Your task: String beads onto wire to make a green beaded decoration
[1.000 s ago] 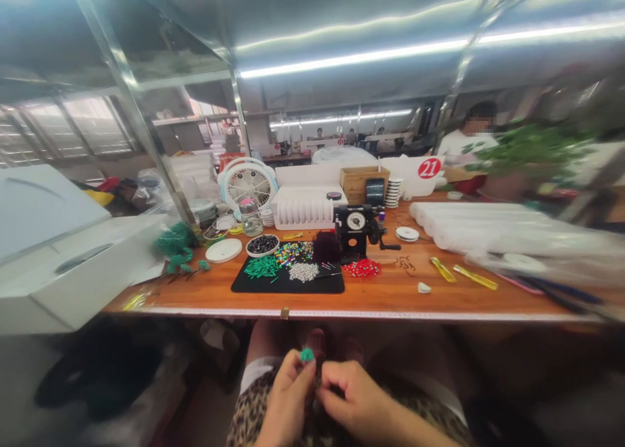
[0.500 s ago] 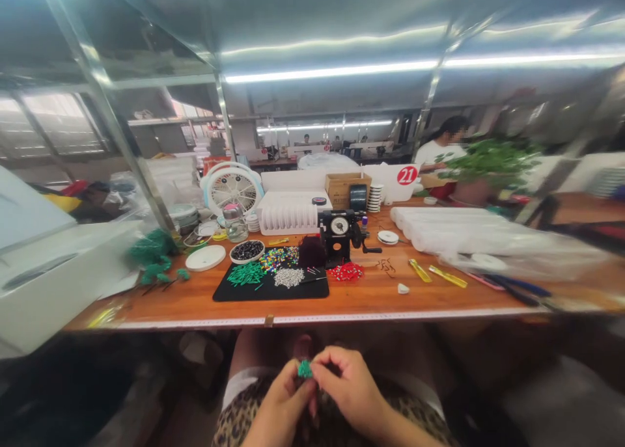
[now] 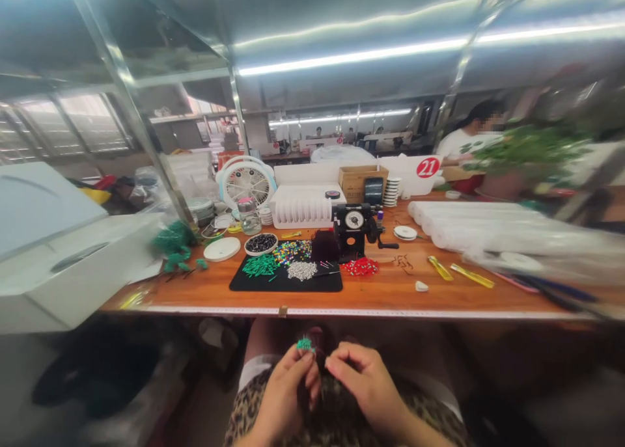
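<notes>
Over my lap, below the table edge, my left hand point(image 3: 289, 385) pinches a small green beaded cluster point(image 3: 305, 344) between thumb and index finger. The cluster stands up above the fingertips. Just to its right is my right hand point(image 3: 367, 377), its thumb and index finger pressed together in a pinch. Whatever those fingers hold, if anything, is too fine to see. On the table beyond, a black mat point(image 3: 288, 284) carries green tube beads point(image 3: 260, 265), mixed coloured beads point(image 3: 288, 252) and silver beads point(image 3: 301, 270). A bowl of black beads point(image 3: 260, 244) stands at its back edge.
Right of the mat lie red beads point(image 3: 360, 267), a black hand-cranked winder point(image 3: 352, 229), yellow-handled tools point(image 3: 440, 269) and wrapped white rolls point(image 3: 469, 222). To the left are a white box point(image 3: 49, 284), green finished pieces point(image 3: 176, 248) and a fan point(image 3: 247, 183). A co-worker point(image 3: 471, 131) sits beyond.
My right hand has moved off the green cluster to the right, leaving a gap. The cluster now sits higher in my left hand's pinch. The whole view has shifted slightly.
</notes>
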Action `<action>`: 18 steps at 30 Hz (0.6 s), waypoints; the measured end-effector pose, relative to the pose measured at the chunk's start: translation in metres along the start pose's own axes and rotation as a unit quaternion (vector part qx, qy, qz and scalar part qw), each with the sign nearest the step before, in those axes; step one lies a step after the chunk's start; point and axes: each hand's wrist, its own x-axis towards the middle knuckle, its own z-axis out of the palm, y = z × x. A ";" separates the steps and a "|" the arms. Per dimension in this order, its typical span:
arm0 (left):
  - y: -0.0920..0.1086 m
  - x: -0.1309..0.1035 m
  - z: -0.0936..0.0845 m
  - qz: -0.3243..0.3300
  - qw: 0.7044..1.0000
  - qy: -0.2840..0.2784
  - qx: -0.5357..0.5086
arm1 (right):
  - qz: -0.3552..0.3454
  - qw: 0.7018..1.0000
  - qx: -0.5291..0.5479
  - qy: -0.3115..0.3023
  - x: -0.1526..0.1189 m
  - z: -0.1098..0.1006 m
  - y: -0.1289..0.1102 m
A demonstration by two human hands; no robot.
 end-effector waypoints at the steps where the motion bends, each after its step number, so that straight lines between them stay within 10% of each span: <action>1: 0.001 0.000 0.001 -0.008 1.000 0.001 -0.016 | -0.036 0.999 -0.031 0.010 -0.001 -0.001 -0.002; 10: 0.008 0.000 -0.003 -0.047 0.995 -0.034 -0.077 | -0.272 0.944 -0.180 0.045 -0.006 -0.004 0.007; 18: 0.009 -0.001 -0.001 -0.051 0.994 -0.019 -0.098 | -0.299 0.927 -0.220 0.045 -0.006 -0.005 0.013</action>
